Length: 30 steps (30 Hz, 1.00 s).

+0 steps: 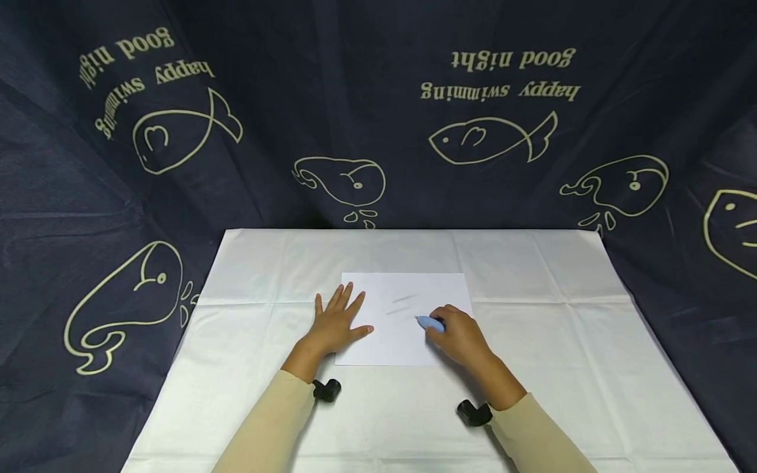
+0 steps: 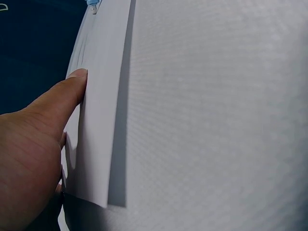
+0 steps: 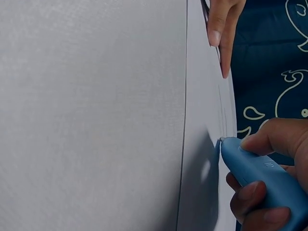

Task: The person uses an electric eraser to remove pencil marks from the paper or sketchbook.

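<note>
A sheet of white paper (image 1: 393, 348) lies on the table, with several short grey strokes (image 1: 402, 309) near its middle. Spread across the paper's left edge, my left hand (image 1: 334, 326) rests with straight fingers, its thumb on the sheet. In the left wrist view the near corner of the paper (image 2: 103, 125) stands slightly off the cloth, casting a shadow. My right hand (image 1: 462, 336) grips a chunky blue correction pen (image 3: 262, 178) with a small narrow tip. That tip points left, right at the paper's surface beside the strokes.
White cloth (image 1: 532, 368) with fold creases covers the table. A dark blue curtain (image 1: 378, 98) with fish and whale drawings hangs behind and along the sides. Each wrist carries a small black camera, the left camera (image 1: 327, 390) and right camera (image 1: 474, 414) both near the sleeves.
</note>
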Each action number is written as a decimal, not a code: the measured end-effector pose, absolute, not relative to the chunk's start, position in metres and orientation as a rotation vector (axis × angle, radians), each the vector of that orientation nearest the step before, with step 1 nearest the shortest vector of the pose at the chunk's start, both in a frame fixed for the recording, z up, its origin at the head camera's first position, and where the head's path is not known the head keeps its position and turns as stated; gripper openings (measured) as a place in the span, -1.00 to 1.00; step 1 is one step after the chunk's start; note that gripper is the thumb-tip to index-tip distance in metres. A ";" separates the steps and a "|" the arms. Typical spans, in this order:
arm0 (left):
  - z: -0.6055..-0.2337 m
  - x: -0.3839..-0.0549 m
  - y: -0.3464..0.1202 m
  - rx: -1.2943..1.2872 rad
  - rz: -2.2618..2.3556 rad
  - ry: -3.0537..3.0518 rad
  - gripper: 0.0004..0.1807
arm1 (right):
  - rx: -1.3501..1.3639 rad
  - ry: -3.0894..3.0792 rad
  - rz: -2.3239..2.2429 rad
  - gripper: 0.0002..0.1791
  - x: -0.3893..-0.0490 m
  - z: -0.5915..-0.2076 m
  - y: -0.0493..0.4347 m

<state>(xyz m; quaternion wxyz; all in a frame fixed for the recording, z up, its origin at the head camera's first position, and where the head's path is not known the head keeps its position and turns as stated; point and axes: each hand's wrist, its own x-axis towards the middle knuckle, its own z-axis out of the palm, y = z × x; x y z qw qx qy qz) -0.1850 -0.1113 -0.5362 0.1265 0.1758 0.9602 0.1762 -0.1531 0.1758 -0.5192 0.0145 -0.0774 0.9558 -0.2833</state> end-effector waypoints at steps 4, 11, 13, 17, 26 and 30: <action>-0.537 -0.185 -0.112 0.508 0.514 2.799 -0.08 | -0.260 2.972 -0.893 -0.78 -0.153 -0.520 0.174; -0.538 -0.185 -0.112 0.512 0.521 2.802 -0.08 | -0.296 2.962 -0.912 -0.80 -0.154 -0.519 0.167; -0.538 -0.185 -0.112 0.512 0.520 2.806 -0.08 | -0.288 2.968 -0.910 -0.79 -0.155 -0.519 0.166; -0.537 -0.185 -0.112 0.514 0.520 2.808 -0.08 | -0.262 2.970 -0.923 -0.76 -0.158 -0.520 0.167; -0.537 -0.185 -0.112 0.516 0.520 2.811 -0.08 | -0.270 3.013 -0.939 -0.77 -0.166 -0.524 0.169; -0.537 -0.185 -0.112 0.513 0.525 2.806 -0.09 | -0.264 3.002 -0.926 -0.75 -0.168 -0.524 0.168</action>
